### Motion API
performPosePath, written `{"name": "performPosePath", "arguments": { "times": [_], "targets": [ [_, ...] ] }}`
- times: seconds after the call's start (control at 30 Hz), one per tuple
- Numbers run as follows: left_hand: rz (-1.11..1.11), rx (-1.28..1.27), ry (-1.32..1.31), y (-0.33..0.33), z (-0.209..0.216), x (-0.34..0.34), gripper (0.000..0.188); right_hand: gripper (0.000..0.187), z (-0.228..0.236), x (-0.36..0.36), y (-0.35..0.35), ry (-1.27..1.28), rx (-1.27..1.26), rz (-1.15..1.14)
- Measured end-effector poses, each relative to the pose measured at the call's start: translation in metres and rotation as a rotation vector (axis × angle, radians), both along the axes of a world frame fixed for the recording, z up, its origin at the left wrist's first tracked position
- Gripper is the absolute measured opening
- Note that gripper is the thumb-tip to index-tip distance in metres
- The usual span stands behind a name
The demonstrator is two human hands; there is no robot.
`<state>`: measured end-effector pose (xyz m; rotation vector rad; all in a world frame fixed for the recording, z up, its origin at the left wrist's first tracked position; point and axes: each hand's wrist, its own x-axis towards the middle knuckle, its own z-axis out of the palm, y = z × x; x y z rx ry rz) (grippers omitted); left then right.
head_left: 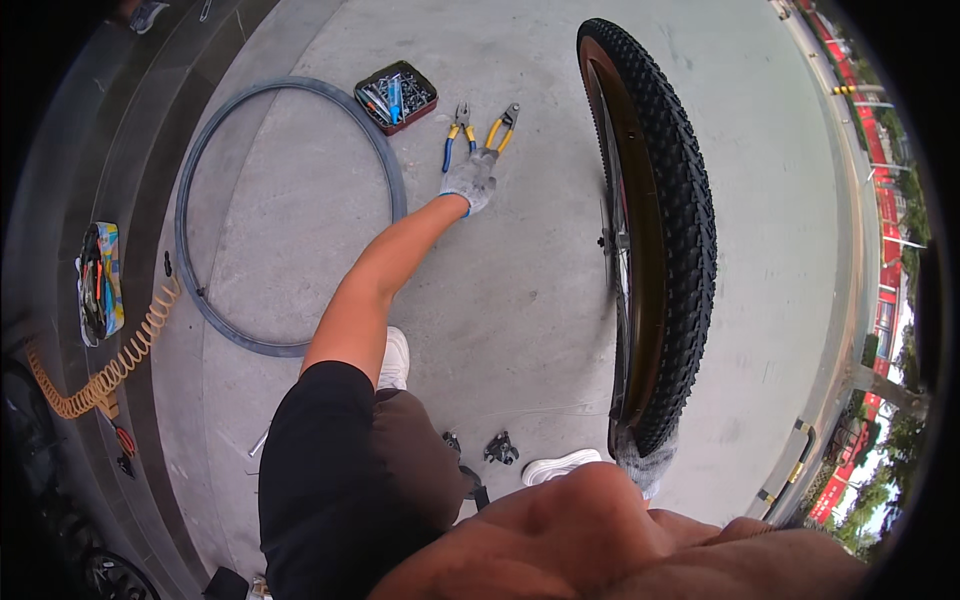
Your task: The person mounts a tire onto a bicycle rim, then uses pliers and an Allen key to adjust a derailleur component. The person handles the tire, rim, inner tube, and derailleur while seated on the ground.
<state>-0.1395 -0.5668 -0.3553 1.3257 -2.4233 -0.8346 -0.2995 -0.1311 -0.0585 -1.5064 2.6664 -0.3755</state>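
Here we go, gloves on both sides: the left hand [470, 182] wears a pale grey work glove, mottled with darker patches and edged in blue at the cuff [455, 200]! The right hand [650, 462] sports grey too, partly hidden. Up the bare left forearm — a loose, plain black sleeve [320, 450]. And down below, white shoes [560, 466], the nearer one ridged along its upper!

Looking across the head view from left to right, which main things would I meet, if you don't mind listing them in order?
Tool pouch → thin grey rubber ring → pliers with blue-and-yellow handles → yellow-handled cutters → wheel with a black knobbly tyre.
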Motion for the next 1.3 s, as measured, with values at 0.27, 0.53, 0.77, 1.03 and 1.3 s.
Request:
{"name": "performPosePath", "arguments": {
  "times": [0.27,0.53,0.77,1.03,1.3],
  "targets": [
    [0.088,0.085,-0.34,-0.036,-0.053,-0.072,0.036,0.052,0.022,-0.027,0.0,-0.007,-0.032,0.012],
    [0.144,-0.127,-0.399,0.003,-0.064,-0.05,0.027,0.054,0.01,-0.027,0.01,0.018,-0.045,0.023],
    [0.397,0.272,-0.108,0.056,-0.007,0.027,0.036,0.056,-0.016,-0.003,0.018,0.034,0.133,0.065],
    [0.772,0.688,0.75,0.218,0.061,0.207,0.026,0.045,-0.085,0.129,-0.03,-0.678,-0.183,0.135],
    [1.163,0.75,1.018,0.325,0.081,0.317,0.014,0.051,-0.188,0.222,-0.064,-0.553,-0.126,0.217]
  ]
}}
